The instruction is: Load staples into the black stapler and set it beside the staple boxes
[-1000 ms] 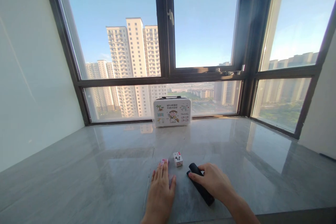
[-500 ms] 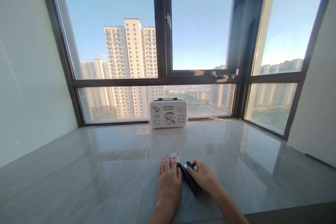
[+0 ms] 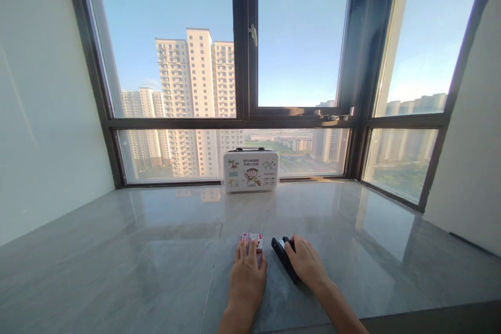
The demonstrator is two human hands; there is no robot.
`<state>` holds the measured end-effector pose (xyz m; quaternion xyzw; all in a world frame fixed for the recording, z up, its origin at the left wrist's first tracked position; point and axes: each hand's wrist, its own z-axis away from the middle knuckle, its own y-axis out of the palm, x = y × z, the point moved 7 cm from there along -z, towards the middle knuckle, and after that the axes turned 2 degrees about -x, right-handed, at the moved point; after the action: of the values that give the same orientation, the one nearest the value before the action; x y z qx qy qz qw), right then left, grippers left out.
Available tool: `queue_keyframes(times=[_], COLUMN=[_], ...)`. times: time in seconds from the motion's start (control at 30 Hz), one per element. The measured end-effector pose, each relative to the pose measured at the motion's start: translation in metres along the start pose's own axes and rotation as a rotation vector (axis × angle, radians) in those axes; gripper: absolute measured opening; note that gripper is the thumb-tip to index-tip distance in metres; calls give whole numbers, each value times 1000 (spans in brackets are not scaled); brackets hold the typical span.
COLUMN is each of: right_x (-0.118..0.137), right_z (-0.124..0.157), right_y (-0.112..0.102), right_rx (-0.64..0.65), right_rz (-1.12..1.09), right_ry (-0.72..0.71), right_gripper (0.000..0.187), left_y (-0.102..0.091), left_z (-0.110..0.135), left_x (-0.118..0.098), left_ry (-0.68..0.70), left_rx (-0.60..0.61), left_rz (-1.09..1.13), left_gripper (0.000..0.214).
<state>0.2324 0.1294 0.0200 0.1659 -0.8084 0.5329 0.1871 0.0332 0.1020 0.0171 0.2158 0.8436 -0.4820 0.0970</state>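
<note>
My left hand point(image 3: 247, 277) lies over two small white-and-pink boxes point(image 3: 253, 238) set side by side on the grey sill. Its fingers curl down onto them and hide most of their near part. My right hand point(image 3: 308, 263) is closed around the right side of a black stapler point(image 3: 283, 258), thumb on top near a pale part. The stapler slants, its far end pointing up and left, and a gap of bare stone separates it from the boxes.
A white case point(image 3: 251, 171) with a black handle and cartoon print stands upright against the window. The glossy stone sill point(image 3: 148, 250) carries a thin seam left of my hands. Dark window frames point(image 3: 176, 123) border the sill's back, with walls at both sides.
My left hand and the boxes have shifted slightly left. The stapler has turned a little and moved up in view with my right hand, so a gap now lies between it and the boxes.
</note>
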Motion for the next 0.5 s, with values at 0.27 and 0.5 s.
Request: queue_keyframes(times=[0.27,0.5], right_x=[33,32], right_z=[-1,0], right_y=[9,21], right_rx=[-108,-171], right_rz=[-74,-287], right_ry=[19,109], right_gripper=[28,29], left_y=[-1,0], left_z=[7,10], left_x=[-1,-1], left_ry=[36,46], left_rx=[-74,-83], left_rz=[3,-29], left_gripper=[43,44])
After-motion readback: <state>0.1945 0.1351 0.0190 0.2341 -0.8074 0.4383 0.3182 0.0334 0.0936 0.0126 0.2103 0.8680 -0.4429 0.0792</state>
